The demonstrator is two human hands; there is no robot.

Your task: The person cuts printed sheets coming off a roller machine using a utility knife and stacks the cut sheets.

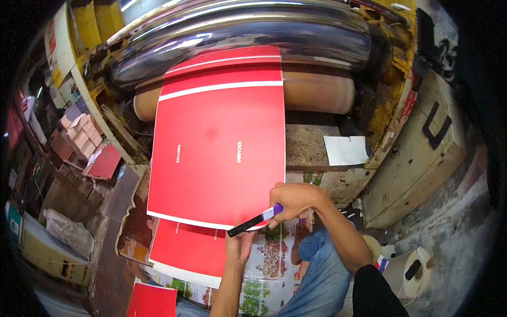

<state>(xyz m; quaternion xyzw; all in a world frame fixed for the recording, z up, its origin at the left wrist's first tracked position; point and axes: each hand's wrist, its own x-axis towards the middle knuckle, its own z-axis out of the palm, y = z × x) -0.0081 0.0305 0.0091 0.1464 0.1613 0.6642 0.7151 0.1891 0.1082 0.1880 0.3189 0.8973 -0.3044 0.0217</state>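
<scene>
A large red printed sheet [216,121] with white stripes and white borders runs from the machine's rollers down toward me. In my right hand [296,201] is a utility knife [253,222] with a purple handle and a long black blade, lying across the sheet's lower right edge. Just under the blade, my left hand [240,245] grips that lower edge; some of its fingers are hidden. Beneath the hanging end lies a second red sheet [187,251], and a further red piece [152,300] shows at the bottom left.
Shiny metal rollers [243,45] and a brown roller [319,92] span the yellow machine frame [391,100]. A white paper [346,150] rests on the ledge to the right, near a beige cabinet [417,153]. At lower right stands a white roll [417,272]. Stacked boxes [84,134] are at left.
</scene>
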